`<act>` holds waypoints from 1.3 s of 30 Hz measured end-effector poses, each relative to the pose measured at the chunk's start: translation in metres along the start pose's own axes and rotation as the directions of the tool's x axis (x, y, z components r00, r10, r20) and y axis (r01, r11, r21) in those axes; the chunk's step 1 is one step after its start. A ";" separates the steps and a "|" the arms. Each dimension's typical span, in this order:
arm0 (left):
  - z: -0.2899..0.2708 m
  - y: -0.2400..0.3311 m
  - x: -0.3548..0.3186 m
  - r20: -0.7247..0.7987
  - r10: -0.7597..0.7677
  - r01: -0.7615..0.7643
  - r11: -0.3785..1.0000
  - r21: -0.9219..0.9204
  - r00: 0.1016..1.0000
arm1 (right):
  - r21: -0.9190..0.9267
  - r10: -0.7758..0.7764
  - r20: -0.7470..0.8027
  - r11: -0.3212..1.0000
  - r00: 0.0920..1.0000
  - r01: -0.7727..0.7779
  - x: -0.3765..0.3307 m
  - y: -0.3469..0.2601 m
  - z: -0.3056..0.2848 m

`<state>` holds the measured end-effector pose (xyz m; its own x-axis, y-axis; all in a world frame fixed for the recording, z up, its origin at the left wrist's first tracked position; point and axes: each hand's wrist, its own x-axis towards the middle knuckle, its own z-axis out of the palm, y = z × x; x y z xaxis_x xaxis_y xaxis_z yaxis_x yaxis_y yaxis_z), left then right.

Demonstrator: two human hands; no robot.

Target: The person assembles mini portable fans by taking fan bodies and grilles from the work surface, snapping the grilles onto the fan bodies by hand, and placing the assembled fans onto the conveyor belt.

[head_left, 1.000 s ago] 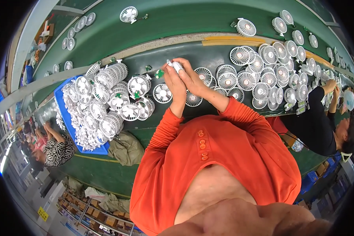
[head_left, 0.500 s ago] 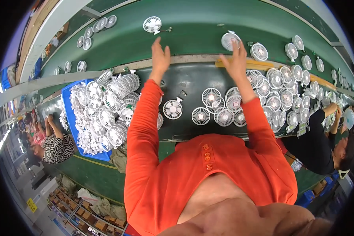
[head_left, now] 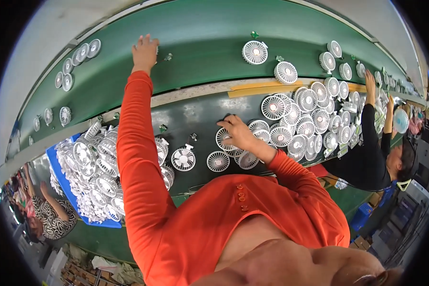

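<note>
Green belt [head_left: 200, 28]; left hand [head_left: 145, 51] has reached farther out.

You wore a bright orange long-sleeved top, its fabric smooth and close-fitting along both arms. The sleeves ran right down to your wrists, ending in plain cuffs with no visible trim. A short row of small matching orange buttons sat on the front of the garment. Your left hand [head_left: 145, 51] and right hand [head_left: 237, 132] were bare, with no gloves.
</note>
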<state>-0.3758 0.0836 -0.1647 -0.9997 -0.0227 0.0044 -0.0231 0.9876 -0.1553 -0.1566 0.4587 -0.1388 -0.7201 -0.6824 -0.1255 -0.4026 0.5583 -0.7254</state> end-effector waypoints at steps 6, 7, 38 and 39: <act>-0.041 0.023 -0.044 0.059 -0.117 0.131 0.906 -0.404 0.991 | 0.416 0.203 0.194 0.869 0.960 -0.268 0.014 0.031 -0.022; -0.035 0.021 -0.060 -0.039 -0.155 0.114 0.855 -0.505 0.987 | 0.482 0.170 0.215 0.838 0.962 -0.257 0.021 0.032 -0.026; -0.093 0.215 -0.292 0.412 -0.444 0.007 -0.673 -0.739 0.796 | 0.422 -0.180 -0.161 0.876 0.970 0.233 0.017 -0.061 0.007; -0.101 0.215 -0.293 0.412 -0.443 0.008 -0.673 -0.739 0.796 | 0.519 -0.144 -0.163 0.829 0.976 0.209 0.015 -0.069 0.010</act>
<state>-0.0881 0.3180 -0.1000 -0.7860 -0.5196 -0.3350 0.0079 -0.5502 0.8350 -0.1347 0.4053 -0.0973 -0.7366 -0.6700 0.0923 -0.1906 0.0747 -0.9788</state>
